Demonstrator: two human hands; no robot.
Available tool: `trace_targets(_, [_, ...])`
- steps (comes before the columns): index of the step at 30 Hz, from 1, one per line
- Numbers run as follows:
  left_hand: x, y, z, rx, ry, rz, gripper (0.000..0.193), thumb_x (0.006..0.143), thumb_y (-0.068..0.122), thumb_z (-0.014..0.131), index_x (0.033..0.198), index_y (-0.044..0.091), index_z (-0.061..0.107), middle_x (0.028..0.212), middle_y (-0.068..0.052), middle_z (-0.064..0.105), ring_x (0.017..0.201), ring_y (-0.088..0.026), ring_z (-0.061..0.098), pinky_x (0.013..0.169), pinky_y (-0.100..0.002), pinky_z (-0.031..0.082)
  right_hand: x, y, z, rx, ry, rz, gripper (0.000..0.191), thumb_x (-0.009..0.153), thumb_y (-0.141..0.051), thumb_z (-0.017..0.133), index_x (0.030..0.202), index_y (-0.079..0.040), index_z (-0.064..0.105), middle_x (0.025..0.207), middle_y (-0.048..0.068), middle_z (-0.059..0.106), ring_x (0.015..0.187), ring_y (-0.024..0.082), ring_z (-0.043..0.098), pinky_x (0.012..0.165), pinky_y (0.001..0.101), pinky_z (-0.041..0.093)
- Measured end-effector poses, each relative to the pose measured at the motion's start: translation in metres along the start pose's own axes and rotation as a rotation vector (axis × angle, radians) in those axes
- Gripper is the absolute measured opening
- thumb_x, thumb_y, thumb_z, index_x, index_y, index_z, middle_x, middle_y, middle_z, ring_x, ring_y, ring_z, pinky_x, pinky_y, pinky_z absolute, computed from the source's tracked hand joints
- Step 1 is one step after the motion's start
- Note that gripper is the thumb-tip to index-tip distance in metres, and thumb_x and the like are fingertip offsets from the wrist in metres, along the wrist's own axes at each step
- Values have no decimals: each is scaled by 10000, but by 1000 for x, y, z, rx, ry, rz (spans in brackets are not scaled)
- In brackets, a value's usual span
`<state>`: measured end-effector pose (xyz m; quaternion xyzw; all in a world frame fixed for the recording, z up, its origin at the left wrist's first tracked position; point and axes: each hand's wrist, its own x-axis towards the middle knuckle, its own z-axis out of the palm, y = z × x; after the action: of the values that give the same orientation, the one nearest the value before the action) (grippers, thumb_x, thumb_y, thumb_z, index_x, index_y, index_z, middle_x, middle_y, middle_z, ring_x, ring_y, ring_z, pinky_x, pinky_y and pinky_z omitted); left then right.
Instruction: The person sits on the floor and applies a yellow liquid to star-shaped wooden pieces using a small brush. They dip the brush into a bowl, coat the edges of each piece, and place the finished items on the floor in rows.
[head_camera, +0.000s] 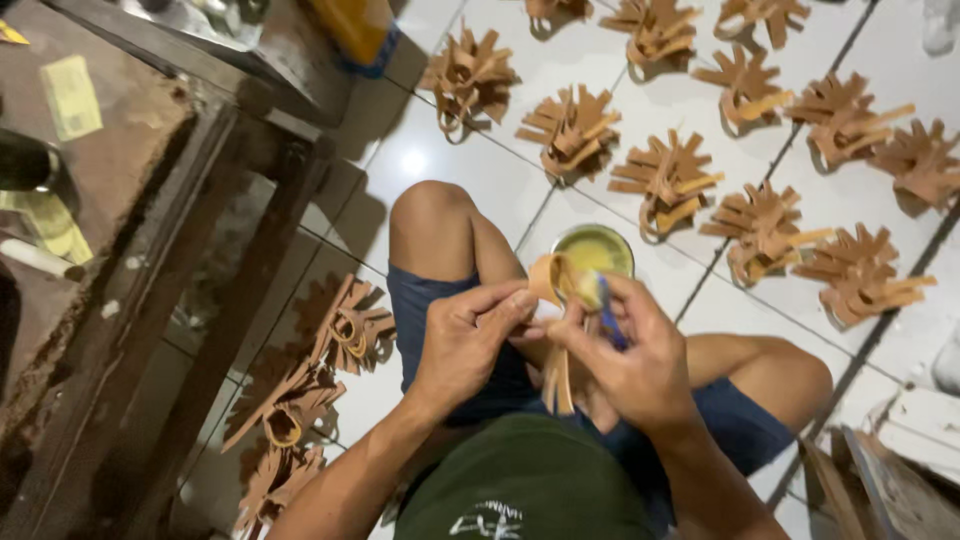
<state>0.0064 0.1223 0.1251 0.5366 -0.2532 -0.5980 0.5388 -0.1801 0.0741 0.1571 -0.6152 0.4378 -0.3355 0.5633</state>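
Two hands meet over the lap. Left hand (465, 340) pinches a looped tan strip piece (556, 290) between thumb and fingertips; right hand (630, 365) grips a blue-handled brush (606, 318) against the loop. Strip ends hang below the hands. Material appears light, thin and flexible; hold near the loop, not the loose tails. Just beyond the hands sits a round glue tin (598, 246); farther out, finished strip bundles (668, 180) lie on the tiled floor (440, 160).

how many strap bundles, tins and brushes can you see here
floor bundles ahead: 11
floor bundles at left: 3, overlapping, so roughly
held bundle: 1
tin: 1
brush: 1
total: 17
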Motion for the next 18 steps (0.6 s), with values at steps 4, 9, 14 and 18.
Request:
trace_targets(4, [-4, 4, 7, 46, -31, 60, 313, 994, 169, 663, 1180, -77, 719, 933, -84, 763, 816, -124, 742, 732, -253, 622, 7, 4, 1, 47, 22, 45, 507, 881, 61, 740, 1342, 62, 528, 934, 33, 649, 755, 29, 560, 662, 173, 476])
trace_targets(9, [-6, 5, 11, 152, -47, 93, 314, 1001, 176, 668, 1196, -61, 732, 935, -92, 785, 829, -104, 730, 733, -241, 613, 5, 2, 4, 5, 59, 57, 620, 847, 47, 754, 1410, 52, 493, 953, 26, 649, 809, 34, 614, 688, 164, 523])
trace_targets(14, [-7, 9, 9, 26, -152, 36, 326, 998, 180, 658, 1208, -60, 723, 981, -82, 781, 863, -105, 737, 740, -249, 627, 7, 9, 3, -15, 124, 109, 683, 794, 27, 833, 1397, 25, 514, 1074, 27, 614, 684, 43, 444, 584, 179, 398])
trace_targets(18, [-1, 14, 0, 65, -237, 60, 318, 953, 95, 748, 1213, -87, 727, 1055, -102, 779, 933, -102, 699, 833, -242, 589, 6, 21, -7, 153, 18, -14, 776, 808, -10, 821, 1475, 11, 425, 1118, 44, 628, 893, 2, 551, 781, 158, 486])
